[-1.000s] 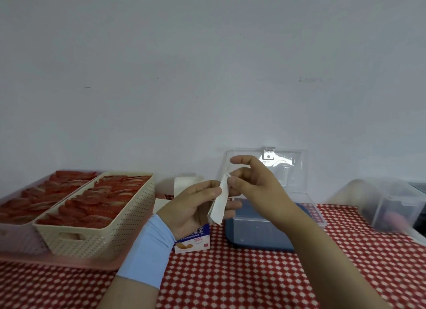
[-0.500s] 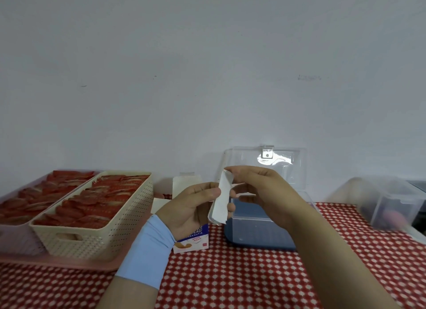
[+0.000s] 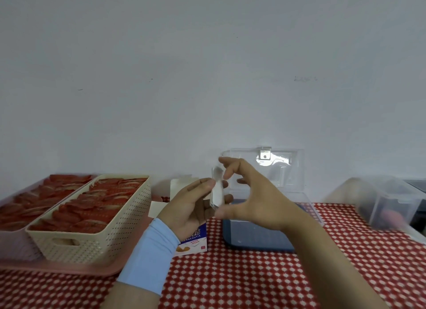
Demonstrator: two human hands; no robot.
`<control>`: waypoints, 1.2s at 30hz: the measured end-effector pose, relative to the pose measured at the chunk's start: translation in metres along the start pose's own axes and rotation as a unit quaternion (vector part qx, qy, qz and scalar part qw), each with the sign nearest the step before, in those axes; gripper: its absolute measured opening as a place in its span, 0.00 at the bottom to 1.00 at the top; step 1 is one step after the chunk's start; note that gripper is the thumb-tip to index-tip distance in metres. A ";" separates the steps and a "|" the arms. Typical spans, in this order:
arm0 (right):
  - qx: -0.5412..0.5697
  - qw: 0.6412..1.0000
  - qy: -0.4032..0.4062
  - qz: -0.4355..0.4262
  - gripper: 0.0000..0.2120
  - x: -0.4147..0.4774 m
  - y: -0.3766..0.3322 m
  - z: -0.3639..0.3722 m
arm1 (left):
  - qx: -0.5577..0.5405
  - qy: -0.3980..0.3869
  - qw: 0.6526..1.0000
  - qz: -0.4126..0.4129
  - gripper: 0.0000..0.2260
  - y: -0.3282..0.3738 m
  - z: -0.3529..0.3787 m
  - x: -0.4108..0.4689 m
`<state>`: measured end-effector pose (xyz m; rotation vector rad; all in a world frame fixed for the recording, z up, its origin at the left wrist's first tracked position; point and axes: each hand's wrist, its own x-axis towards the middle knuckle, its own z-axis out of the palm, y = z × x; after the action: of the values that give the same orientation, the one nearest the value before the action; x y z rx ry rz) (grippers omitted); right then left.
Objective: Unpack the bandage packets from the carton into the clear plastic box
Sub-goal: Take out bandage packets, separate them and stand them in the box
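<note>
One white bandage packet [image 3: 217,193] is staying up in front of the clear plastic box [image 3: 253,239], whose lid is standing open. The left hand [image 3: 189,207] is still pinching it, while the right hand [image 3: 258,200], gripping the top edge half a second ago, is now spreading its fingers [image 3: 231,164] loose. I'd guess the packet is going in next. The carton [image 3: 196,242] is standing behind the left wrist on the red-checked table [image 3: 253,281], beside a cream basket [image 3: 96,237] of red items, under a bare white wall.
</note>
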<state>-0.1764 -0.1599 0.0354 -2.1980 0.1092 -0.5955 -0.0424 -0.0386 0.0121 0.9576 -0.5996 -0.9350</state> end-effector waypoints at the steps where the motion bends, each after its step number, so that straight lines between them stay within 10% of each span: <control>1: -0.035 0.999 -0.015 0.003 0.29 -0.001 0.000 0.001 | 0.005 0.001 1.000 -0.003 0.14 0.000 0.000 0.000; 10: -0.137 0.989 0.014 -0.054 0.21 0.002 0.003 0.007 | 0.015 -0.011 1.000 -0.001 0.14 -0.002 0.005 -0.001; 16: 0.139 0.983 0.078 0.091 0.16 0.006 0.005 0.005 | -0.003 -0.027 1.000 -0.003 0.15 -0.001 0.006 -0.004; 27: 0.125 0.984 0.068 0.111 0.05 0.006 0.007 -0.006 | 0.115 -0.050 0.992 -0.027 0.14 0.003 0.004 -0.007; 31: 0.107 0.979 0.129 0.119 0.05 0.008 0.008 -0.006 | 0.478 0.048 0.876 0.043 0.05 0.011 0.007 -0.006; 36: 0.176 0.965 0.123 0.149 0.04 0.006 0.004 -0.005 | 0.486 0.080 0.868 0.067 0.03 0.005 0.018 -0.011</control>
<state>-0.1724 -0.1676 0.0372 -1.7172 0.4237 -0.6573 -0.0594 -0.0353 0.0249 1.8425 -1.0120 -0.3711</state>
